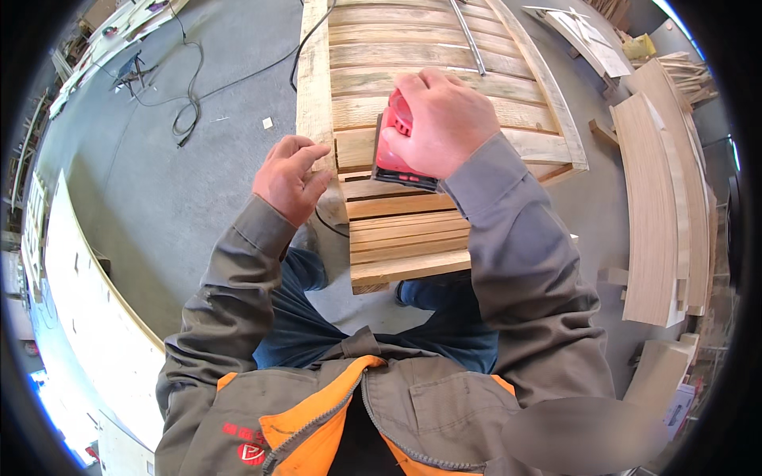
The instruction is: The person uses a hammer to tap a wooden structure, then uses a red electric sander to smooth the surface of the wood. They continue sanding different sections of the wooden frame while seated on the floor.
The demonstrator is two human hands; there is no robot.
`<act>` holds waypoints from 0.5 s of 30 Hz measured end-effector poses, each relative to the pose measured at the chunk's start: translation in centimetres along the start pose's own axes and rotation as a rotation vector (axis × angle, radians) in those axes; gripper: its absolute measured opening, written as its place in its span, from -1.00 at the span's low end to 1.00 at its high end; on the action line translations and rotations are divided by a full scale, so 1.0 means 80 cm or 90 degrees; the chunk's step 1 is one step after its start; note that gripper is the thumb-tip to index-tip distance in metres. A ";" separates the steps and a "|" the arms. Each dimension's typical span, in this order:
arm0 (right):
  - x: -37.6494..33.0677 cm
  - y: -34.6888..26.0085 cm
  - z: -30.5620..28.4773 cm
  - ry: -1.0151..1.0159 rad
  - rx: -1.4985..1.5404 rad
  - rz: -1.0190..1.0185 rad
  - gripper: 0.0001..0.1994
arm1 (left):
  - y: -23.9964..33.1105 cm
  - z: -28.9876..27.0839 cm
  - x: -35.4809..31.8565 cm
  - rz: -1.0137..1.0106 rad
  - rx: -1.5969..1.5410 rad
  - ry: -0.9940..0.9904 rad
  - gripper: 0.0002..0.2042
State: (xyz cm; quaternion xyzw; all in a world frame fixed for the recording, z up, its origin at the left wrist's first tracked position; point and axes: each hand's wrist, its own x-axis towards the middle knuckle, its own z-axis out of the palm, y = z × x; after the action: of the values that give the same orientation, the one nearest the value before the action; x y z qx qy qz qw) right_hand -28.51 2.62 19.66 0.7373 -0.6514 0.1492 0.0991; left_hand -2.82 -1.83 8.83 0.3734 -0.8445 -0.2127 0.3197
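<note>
My right hand (pixel 452 119) is wrapped round a red handheld sander (pixel 390 147). Its dark base sits on the slats of a pale wooden slatted panel (pixel 440 79), close to the left side rail (pixel 315 103). My left hand (pixel 292 178) holds nothing; its thumb and forefinger are apart and the other fingers curl in. It is beside the rail's outer edge, with the forefinger reaching over the wood; whether it touches cannot be told. Toward me, below the panel, lie several narrow boards side by side (pixel 409 238).
A metal rod (pixel 470 40) lies on the far slats. A black cable (pixel 300 59) runs along the rail and over the grey floor (pixel 214 151). Curved wooden sheets (pixel 651 206) are stacked at the right. A long white panel (pixel 95 301) stands at the left.
</note>
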 end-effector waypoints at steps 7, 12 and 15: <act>-0.001 0.009 0.006 0.010 0.001 -0.020 -0.52 | 0.003 0.007 0.019 0.031 0.130 -0.063 -0.70; -0.001 0.007 0.003 0.006 -0.008 -0.015 -0.52 | 0.007 0.006 0.022 0.034 0.116 -0.058 -0.78; -0.001 0.008 0.005 0.009 -0.006 -0.019 -0.51 | 0.004 0.007 0.024 0.039 0.121 -0.055 -0.81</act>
State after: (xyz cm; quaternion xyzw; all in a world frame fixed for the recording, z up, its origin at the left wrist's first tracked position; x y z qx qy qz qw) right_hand -29.13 2.46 19.24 0.7452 -0.6405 0.1501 0.1094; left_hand -4.40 -3.03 9.39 0.3666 -0.8849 -0.1373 0.2524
